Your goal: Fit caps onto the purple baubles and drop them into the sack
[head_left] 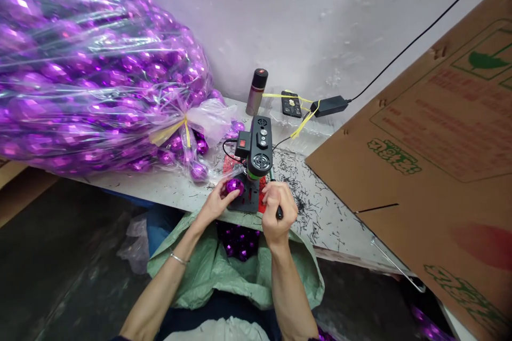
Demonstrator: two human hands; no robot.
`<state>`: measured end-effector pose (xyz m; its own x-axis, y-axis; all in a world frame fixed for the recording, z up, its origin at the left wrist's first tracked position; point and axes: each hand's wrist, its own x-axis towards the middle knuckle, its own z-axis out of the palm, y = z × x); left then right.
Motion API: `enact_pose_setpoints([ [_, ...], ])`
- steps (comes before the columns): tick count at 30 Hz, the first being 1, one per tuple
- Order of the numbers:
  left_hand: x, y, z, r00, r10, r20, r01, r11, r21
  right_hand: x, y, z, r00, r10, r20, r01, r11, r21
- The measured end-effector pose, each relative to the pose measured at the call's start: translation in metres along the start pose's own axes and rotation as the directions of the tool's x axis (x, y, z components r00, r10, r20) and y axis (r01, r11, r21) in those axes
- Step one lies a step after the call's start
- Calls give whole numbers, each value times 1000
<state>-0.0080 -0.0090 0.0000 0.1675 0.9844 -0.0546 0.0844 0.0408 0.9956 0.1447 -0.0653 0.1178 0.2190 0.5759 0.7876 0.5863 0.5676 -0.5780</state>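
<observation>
Between the fingers of my left hand [216, 201] is a shiny purple faceted ball [234, 187], held at the base of a small black bench drill press [261, 146]. My right hand [280, 210] is closed around the black-gripped lever handle [279, 213] on the machine's right side. The drill's tip is hidden by its body, so I cannot tell whether it touches the ball. Below the table edge, a green woven sack [192, 277] hangs open with several purple balls [239, 241] inside.
A big clear plastic bag of purple balls [100, 79] lies at left, tied with yellow ribbon. Behind the machine stand a spray can [256, 93], a phone [291, 104] and a power adapter [330, 106]. A large cardboard box [432, 170] leans at right. Dark shavings [300, 191] litter the table.
</observation>
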Motion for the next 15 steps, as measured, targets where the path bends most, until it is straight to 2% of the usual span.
enact_pose_setpoints([
  [3,4,-7,9,991,131,-7,-126,962,240,1,-1,-1,1000,-10,10,10,1000,-3],
  [6,8,-5,12,968,243,65,-248,882,401,0,0,-1,1000,-12,9,13,1000,-12],
  [9,10,-3,13,944,314,105,-324,814,483,-2,1,-1,1000,-14,13,14,1000,-16],
  [15,9,0,13,934,333,129,-347,759,552,-2,0,-2,1000,-10,27,11,1000,-9],
])
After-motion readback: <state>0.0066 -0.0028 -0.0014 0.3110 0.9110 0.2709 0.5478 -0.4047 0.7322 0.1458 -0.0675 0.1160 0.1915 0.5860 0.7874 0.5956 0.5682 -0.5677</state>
